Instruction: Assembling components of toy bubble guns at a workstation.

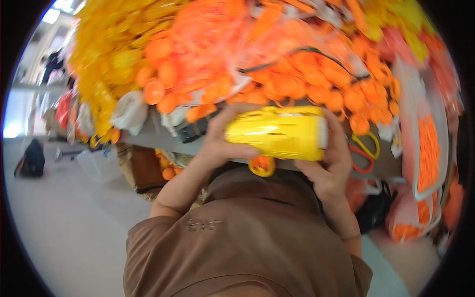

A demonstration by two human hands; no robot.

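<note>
Both hands hold a yellow plastic cylinder [277, 132] level in front of my body, at the near edge of the table. My left hand [220, 141] wraps its left end, thumb lying across the near side. Around the right end, beside a pale face, curl the fingers of my right hand [332, 171]. An orange and yellow round piece [262, 166] shows just below the cylinder; whether it is attached I cannot tell. Much of both ends is covered by my fingers.
Heaped orange plastic parts [316, 74] cover the table, with yellow parts [118, 54] at the left. A black strap [316, 50] crosses the heap. Red-handled scissors [362, 158] lie at right, near a clear bin [429, 148] of orange pieces. A cardboard box [141, 168] stands below left.
</note>
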